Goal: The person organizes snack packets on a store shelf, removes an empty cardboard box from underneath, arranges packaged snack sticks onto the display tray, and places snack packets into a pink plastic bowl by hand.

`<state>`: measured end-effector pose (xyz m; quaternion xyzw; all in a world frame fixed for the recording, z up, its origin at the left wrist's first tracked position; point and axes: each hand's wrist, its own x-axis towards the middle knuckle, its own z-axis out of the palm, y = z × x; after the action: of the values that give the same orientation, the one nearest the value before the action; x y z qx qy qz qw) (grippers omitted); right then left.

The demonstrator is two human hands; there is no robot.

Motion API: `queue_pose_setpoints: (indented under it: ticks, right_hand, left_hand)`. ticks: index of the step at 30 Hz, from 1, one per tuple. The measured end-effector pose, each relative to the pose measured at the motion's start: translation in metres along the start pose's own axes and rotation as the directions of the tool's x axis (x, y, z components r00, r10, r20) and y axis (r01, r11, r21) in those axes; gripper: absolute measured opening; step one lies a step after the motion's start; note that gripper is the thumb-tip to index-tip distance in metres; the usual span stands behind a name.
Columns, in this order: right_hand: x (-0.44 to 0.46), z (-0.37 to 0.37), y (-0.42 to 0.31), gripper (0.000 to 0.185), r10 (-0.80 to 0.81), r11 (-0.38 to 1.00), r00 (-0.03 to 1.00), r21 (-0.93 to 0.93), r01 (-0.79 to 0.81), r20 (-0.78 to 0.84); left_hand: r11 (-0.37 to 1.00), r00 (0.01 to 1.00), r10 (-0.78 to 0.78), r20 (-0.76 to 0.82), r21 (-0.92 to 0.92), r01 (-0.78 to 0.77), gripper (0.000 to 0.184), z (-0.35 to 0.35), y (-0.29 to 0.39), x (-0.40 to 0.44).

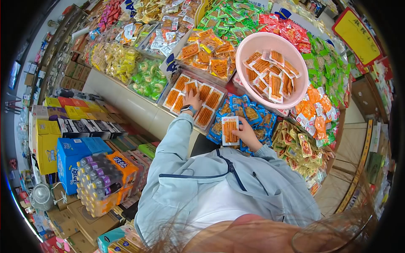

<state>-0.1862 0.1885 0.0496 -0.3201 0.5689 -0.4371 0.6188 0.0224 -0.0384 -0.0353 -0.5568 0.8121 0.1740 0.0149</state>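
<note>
My left hand (193, 101), with a watch (188, 110) on its wrist, lies over a clear bin (214, 125) lined with flat packets of orange-brown snack sticks (204, 116). Its fingers are stretched out and touch the packets. In my right hand (247, 132) is one such snack packet (229, 130), pinched by its right edge and held upright before my chest. Just beyond it, a pink plastic basin (303, 63) holds a loose heap of the same packets (270, 71).
Around the bin lie blue snack bags (249, 113), green-wrapped sweets (148, 78) and orange packets (218, 67). Piled at right are pale snack packs (291, 143). Drink bottles in shrink wrap (105, 177) and a blue carton (69, 158) stand at left, near a small fan (42, 195).
</note>
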Motion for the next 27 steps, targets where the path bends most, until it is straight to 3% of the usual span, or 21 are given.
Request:
queue_pose_setpoints:
  ticks: [4,8,14,17,20,23,26,27]
  right_hand:
    - [0.001,-0.003,0.005,0.064,-0.033,0.997,0.999,-0.064,0.034,0.015]
    - [0.005,0.001,0.011,0.065,-0.015,0.996,0.999,-0.083,0.018,0.033]
    - [-0.001,0.012,0.007,0.067,0.011,0.994,0.998,-0.109,-0.005,0.058]
    - [-0.002,0.012,0.009,0.067,0.017,0.989,0.999,-0.148,-0.009,0.049]
    - [-0.006,0.012,0.003,0.068,0.012,0.991,1.0,-0.133,-0.008,0.028]
    - [-0.006,0.013,0.003,0.069,0.018,0.994,1.0,-0.107,-0.016,0.017]
    - [-0.005,0.016,0.003,0.068,0.014,0.998,1.0,-0.055,-0.014,-0.006]
    - [-0.004,0.017,0.003,0.067,0.008,0.999,1.0,-0.031,-0.009,-0.016]
  left_hand:
    - [0.998,0.999,0.028,0.014,0.051,-0.029,0.048,0.004,-0.011,0.013]
    - [0.982,0.985,0.175,-0.013,0.076,-0.173,0.043,0.009,-0.026,0.021]
    - [0.921,0.943,0.31,0.119,0.207,-0.329,0.04,-0.007,-0.029,0.014]
    - [0.879,0.901,0.434,0.016,0.212,-0.427,0.036,0.001,-0.044,0.02]
    - [0.899,0.93,0.353,0.102,0.239,-0.368,0.036,-0.014,-0.038,0.021]
    - [0.92,0.943,0.33,0.053,0.208,-0.333,0.039,-0.009,-0.036,0.018]
    - [0.921,0.881,0.39,-0.267,0.115,-0.372,0.041,-0.003,-0.013,-0.004]
    - [0.911,0.858,0.374,-0.352,-0.035,-0.411,0.041,0.0,-0.001,-0.014]
